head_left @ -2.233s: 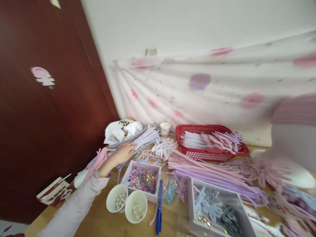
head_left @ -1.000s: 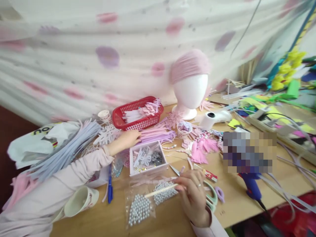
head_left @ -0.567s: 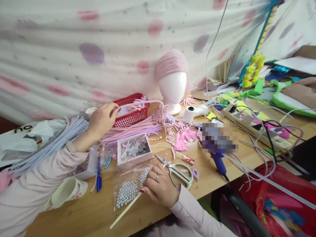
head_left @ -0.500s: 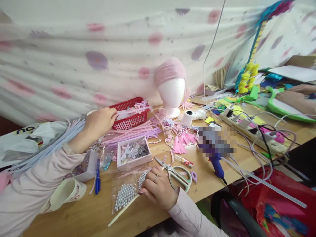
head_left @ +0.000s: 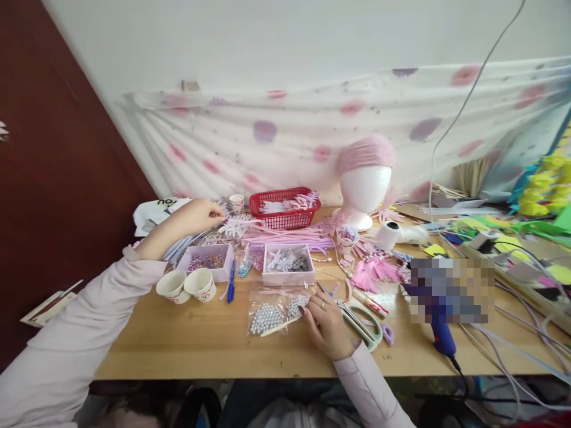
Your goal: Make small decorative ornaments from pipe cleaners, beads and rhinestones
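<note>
My left hand [head_left: 201,217] reaches across the back left of the table, fingers pinched together. Right at its fingertips are pale pink-white fuzzy pipe cleaners [head_left: 241,227]; I cannot make out clearly whether they are gripped. My right hand [head_left: 328,324] lies low over the table, fingers curled, with a thin pale stick [head_left: 280,326] pointing left from its thumb and fingertip. That stick crosses a clear bag of grey-white pearl beads [head_left: 266,319]. Scissors [head_left: 366,327] with light green handles lie just right of the hand, partly covered by it.
A red basket [head_left: 285,220] and a foam head [head_left: 366,189] with a pink wrap stand at the back. Bead boxes [head_left: 289,278], paper cups [head_left: 200,285] and a blue pen [head_left: 231,282] sit leftward. A blue-handled tool [head_left: 442,336], partly blurred out, and cables lie right.
The view has swung left. My left hand has gone from the red basket's left edge to the pipe cleaners left of it. My right hand stays by the pearl bag with the stick.
</note>
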`<state>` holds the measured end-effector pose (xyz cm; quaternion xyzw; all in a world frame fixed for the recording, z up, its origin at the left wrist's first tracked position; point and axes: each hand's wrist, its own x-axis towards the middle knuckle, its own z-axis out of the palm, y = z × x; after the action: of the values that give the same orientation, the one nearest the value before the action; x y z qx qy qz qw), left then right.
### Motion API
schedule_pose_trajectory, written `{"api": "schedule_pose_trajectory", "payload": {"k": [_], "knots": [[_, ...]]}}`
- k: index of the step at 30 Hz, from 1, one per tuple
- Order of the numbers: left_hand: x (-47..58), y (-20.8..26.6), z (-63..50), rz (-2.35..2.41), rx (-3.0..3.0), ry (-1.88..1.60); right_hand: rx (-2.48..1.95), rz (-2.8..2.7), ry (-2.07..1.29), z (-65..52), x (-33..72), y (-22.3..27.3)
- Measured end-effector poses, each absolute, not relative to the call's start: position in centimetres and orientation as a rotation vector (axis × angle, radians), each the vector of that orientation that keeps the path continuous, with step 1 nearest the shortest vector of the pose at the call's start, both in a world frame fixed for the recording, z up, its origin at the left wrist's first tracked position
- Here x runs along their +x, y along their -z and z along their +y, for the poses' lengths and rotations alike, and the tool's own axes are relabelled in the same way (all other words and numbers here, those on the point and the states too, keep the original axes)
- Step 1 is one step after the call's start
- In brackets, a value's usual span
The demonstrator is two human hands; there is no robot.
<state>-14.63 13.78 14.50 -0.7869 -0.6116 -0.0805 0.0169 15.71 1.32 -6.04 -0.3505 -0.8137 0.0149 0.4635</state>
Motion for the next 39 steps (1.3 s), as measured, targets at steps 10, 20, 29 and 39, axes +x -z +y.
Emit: {"api": "schedule_pose_trajectory", "payload": {"k": [10, 20, 29, 39], "knots": [[-8.3, -8.0, 3.3, -1.958, -2.890, 0.509, -1.138, -1.896, -0.008, -0.3, 16.8, 2.2], [-7.9, -3.6, 3.2, -2.241, -3.075, 0.556, -1.273, -2.195, -0.068, 3.0, 18.0, 2.8], [-8.0, -2.1, 5.4, -2.625, -3.075, 0.431, -1.403, -2.218, -0.079, 4.5, 20.6, 3.3], [-10.2, -0.2, 5.3, -2.877, -3.068, 0.890, -1.344, -2.169, -0.152, 4.8, 21.1, 3.5]]}}
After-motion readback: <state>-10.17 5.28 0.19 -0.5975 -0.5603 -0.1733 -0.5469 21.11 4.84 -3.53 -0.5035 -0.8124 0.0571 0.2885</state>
